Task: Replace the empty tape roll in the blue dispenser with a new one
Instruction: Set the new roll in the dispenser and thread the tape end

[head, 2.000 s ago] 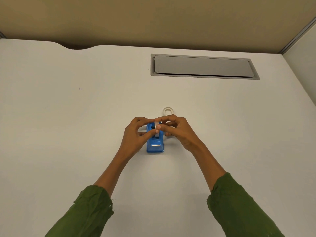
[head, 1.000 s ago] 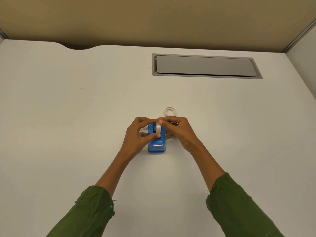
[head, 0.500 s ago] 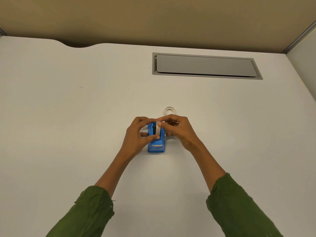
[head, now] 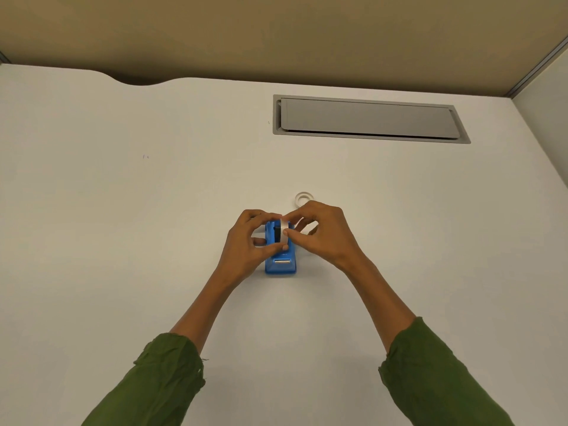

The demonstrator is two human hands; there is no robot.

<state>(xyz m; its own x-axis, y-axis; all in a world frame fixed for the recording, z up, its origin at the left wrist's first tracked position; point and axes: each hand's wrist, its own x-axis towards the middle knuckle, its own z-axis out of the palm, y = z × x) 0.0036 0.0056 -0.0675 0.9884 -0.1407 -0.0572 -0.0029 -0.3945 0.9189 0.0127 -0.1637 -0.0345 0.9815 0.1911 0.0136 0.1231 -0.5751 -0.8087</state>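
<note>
The blue tape dispenser (head: 280, 265) stands on the white desk (head: 123, 241), its cutter end toward me. A white tape roll (head: 284, 231) stands on edge over the dispenser's slot, beside a black hub. My left hand (head: 246, 244) wraps the dispenser's left side, thumb against the roll. My right hand (head: 322, 235) pinches the roll from the right with thumb and fingertips. A second pale ring of tape (head: 303, 198) lies flat on the desk just beyond my right hand.
A grey cable hatch (head: 368, 119) is set into the desk at the back right. A tan partition (head: 276, 35) runs behind the desk, and a side wall (head: 547, 124) stands at the right.
The white roll has risen into view above the dispenser slot between my fingertips. Both hands stay at the dispenser with only small finger shifts.
</note>
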